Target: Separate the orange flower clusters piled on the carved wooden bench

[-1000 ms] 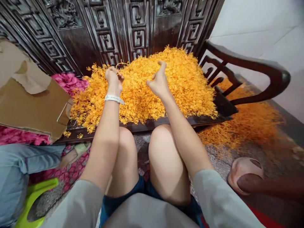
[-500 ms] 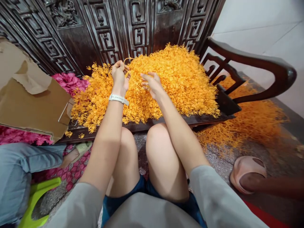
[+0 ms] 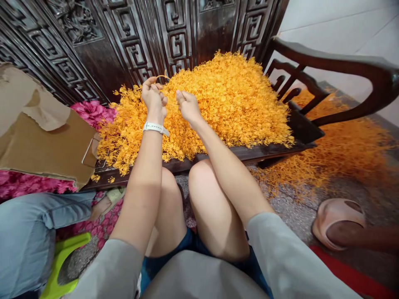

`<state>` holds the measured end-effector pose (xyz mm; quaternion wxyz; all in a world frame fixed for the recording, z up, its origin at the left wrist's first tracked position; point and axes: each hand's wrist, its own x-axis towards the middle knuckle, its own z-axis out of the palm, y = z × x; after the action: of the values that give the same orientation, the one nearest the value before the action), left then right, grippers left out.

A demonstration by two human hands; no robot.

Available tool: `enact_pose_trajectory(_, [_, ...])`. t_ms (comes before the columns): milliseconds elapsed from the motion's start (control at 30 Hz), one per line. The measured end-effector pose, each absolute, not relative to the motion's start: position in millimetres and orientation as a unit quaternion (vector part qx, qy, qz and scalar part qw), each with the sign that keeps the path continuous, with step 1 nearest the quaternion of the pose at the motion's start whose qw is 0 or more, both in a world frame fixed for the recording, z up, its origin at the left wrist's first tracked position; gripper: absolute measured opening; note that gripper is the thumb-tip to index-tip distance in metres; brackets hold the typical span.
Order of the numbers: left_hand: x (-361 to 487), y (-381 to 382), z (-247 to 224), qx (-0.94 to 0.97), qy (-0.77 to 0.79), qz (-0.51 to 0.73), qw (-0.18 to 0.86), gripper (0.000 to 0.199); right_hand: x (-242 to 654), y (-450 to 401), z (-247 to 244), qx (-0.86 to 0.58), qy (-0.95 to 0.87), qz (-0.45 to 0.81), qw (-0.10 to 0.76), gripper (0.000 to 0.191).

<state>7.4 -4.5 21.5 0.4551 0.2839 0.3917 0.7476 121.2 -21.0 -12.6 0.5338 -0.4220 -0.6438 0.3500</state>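
Note:
A large heap of orange artificial flower pieces point(image 3: 237, 104) covers the dark wooden bench seat in front of me. My left hand point(image 3: 153, 99), with a pale watch band point(image 3: 156, 128) at its wrist, is closed over the heap's left part. From its fingers a thin orange plastic stem point(image 3: 162, 76) curves up and to the right. Close by on the right, my right hand point(image 3: 189, 108) is held with thumb and fingers pinched together. Whatever sits between those fingertips is too small to make out. The two hands are a little apart.
At left stand a torn cardboard box point(image 3: 46, 145) and pink artificial flowers point(image 3: 93, 113). The bench's curved armrest point(image 3: 336, 62) rises at right. Orange stems point(image 3: 339, 153) lie on the floor beyond. Another person's jeans leg point(image 3: 28, 232) and a sandalled foot point(image 3: 339, 224) flank me.
My right hand has gone from spread fingers to a pinch and moved slightly left, nearer my left hand. The left hand still has the orange stem. The view has shifted a little.

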Motion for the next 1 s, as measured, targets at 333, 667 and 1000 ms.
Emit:
enact_pose_trajectory(333, [-66.4,-3.0,-8.2,0.181,0.423,0.806,0.373,0.027,132.5,-107.1,70.0,-0.312,-0.703,0.258,0.585,0.057])
enact_pose_trajectory(667, [-29.8,19.4,9.6,0.274,0.386,0.75,0.462,0.028,143.2,-49.5,8.5,-0.338,-0.752,0.419,0.381,0.07])
enact_pose_trajectory(1000, [-25.3,0.3,21.8,0.223,0.362,0.777,0.464,0.02,126.8,-83.4,39.4,-0.178,-0.807,0.522,0.211,0.066])
